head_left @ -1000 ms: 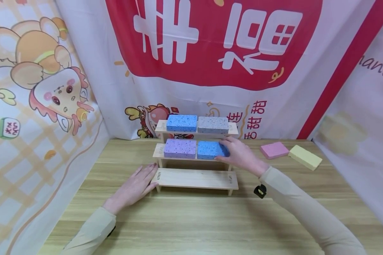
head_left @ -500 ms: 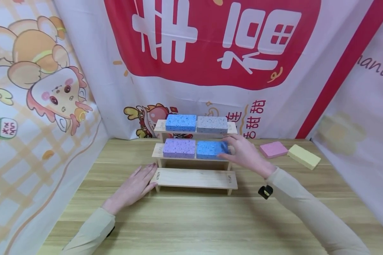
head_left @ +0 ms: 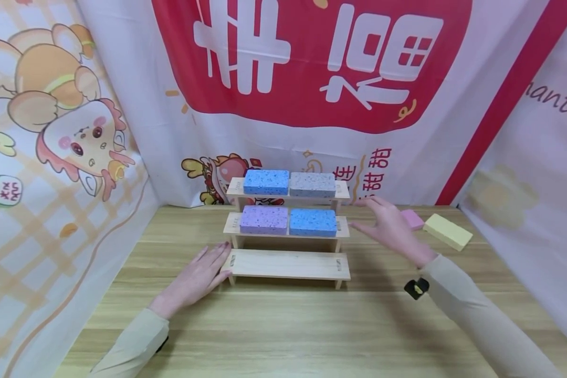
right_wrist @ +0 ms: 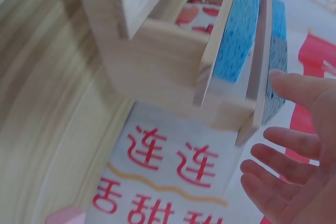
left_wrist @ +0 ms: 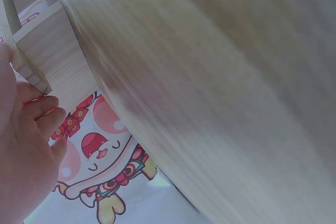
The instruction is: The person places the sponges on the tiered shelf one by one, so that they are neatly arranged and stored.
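A three-tier wooden rack (head_left: 288, 263) stands on the table. On its top tier sit a speckled blue sponge (head_left: 266, 181) and a grey sponge (head_left: 312, 184). The middle tier carries a purple sponge (head_left: 263, 219) and a second blue sponge (head_left: 313, 222), side by side. My left hand (head_left: 196, 278) rests flat at the rack's left end, fingertips against it; the left wrist view has its fingers (left_wrist: 44, 116) at the wood. To the right of the middle tier, my right hand (head_left: 393, 229) hovers with thumb and fingers spread, holding nothing.
A pink sponge (head_left: 413, 219), partly behind the right hand, and a pale yellow sponge (head_left: 448, 232) lie on the table (head_left: 288, 331) at the right. Printed cloth (head_left: 321, 79) hangs behind and at both sides.
My right hand has let go of the blue sponge on the middle tier and moved away to the right. The left hand has stayed at the rack's left end.
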The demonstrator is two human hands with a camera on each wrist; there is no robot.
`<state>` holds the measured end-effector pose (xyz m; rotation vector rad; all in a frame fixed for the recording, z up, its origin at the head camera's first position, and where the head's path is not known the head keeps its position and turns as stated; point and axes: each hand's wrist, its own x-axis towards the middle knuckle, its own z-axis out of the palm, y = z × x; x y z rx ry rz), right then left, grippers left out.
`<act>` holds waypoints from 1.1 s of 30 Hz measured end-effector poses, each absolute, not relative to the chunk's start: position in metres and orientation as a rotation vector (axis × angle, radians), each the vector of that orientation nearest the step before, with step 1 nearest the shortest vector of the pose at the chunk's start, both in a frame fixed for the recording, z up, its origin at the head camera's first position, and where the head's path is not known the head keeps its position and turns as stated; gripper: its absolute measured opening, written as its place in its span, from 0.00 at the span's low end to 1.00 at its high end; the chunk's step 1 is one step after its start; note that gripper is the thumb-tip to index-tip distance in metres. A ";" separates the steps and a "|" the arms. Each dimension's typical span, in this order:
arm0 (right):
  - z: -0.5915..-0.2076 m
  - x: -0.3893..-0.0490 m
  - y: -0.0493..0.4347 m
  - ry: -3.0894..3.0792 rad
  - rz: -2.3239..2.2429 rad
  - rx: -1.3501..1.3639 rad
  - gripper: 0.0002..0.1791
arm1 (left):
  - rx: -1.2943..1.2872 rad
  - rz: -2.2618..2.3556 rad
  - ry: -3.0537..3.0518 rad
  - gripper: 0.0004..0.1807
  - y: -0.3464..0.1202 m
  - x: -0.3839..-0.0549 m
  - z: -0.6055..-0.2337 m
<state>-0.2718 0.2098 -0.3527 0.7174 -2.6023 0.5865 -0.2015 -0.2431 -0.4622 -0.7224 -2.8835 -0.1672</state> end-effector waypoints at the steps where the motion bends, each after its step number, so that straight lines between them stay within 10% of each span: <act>1: -0.353 -0.272 0.214 -2.607 0.580 0.704 0.30 | -0.722 -0.164 -2.883 0.37 -0.243 -0.202 -0.462; 33: -0.388 -0.294 0.332 -2.695 0.578 0.416 0.29 | -0.737 -0.148 -2.853 0.37 -0.244 -0.201 -0.462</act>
